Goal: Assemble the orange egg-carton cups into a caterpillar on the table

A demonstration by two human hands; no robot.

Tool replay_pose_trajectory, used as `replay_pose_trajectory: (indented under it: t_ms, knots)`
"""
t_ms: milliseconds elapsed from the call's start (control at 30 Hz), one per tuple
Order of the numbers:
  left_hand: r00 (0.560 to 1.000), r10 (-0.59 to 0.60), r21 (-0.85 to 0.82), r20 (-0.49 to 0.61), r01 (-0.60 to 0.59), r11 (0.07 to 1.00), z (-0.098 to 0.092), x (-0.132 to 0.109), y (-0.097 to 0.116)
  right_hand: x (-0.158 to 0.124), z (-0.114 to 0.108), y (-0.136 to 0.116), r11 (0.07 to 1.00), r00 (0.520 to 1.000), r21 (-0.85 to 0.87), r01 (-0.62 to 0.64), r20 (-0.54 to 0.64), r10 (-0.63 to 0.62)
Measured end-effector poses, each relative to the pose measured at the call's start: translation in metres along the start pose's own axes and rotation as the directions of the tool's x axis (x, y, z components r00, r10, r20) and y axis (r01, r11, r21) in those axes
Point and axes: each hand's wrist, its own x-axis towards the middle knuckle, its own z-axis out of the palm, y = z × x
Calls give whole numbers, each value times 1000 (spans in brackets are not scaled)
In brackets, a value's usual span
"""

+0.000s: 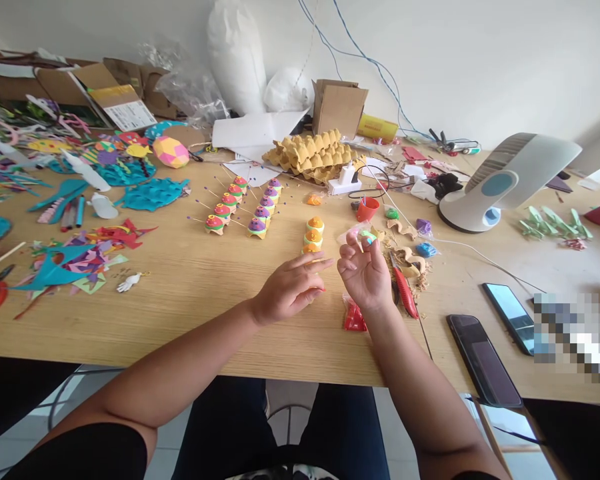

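Note:
My right hand (pixel 366 273) is raised with its fingertips pinched on a small green lump (pixel 369 235). To its left, my left hand (pixel 293 290) hovers over the table with its fingers spread, and a small red bit shows at one fingertip. Just beyond my left hand stands an egg-carton strip with orange and pale green tops (pixel 314 233), its near end hidden by that hand. Farther left are a red and green strip (pixel 226 205) and a purple and yellow strip (pixel 265 208), both with thin pins sticking out.
A red packet (pixel 354 315) and a red-handled cutter (pixel 405 291) lie beside my right forearm. Two phones (pixel 484 360) are at the right, near a white lamp-like device (pixel 505 177). Behind are a red cup (pixel 367 209) and stacked egg cartons (pixel 313 155). Paper scraps (pixel 80 260) lie left.

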Motion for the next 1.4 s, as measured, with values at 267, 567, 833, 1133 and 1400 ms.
replay_pose_trajectory:
  t_ms: [267, 567, 833, 1133, 1400]
  knots:
    - [967, 100, 110, 234, -128, 986, 3, -4, -2, -4, 2, -2, 996, 999, 91, -5, 47, 1]
    - [973, 88, 74, 215, -106, 992, 3, -7, 0, -5, 3, 0, 997, 999, 70, -30, 43, 27]
    - [861, 507, 591, -34, -391, 705, -15, 3, -20, -4, 2, 9, 918, 992, -391, 61, 123, -13]
    - [775, 629, 810, 58, -405, 424, -17, 6, -22, -10, 3, 19, 691, 935, -714, 116, 312, 166]
    - [777, 630, 803, 22, -389, 451, -17, 9, -22, -10, 4, 17, 671, 939, -724, 161, 321, 121]
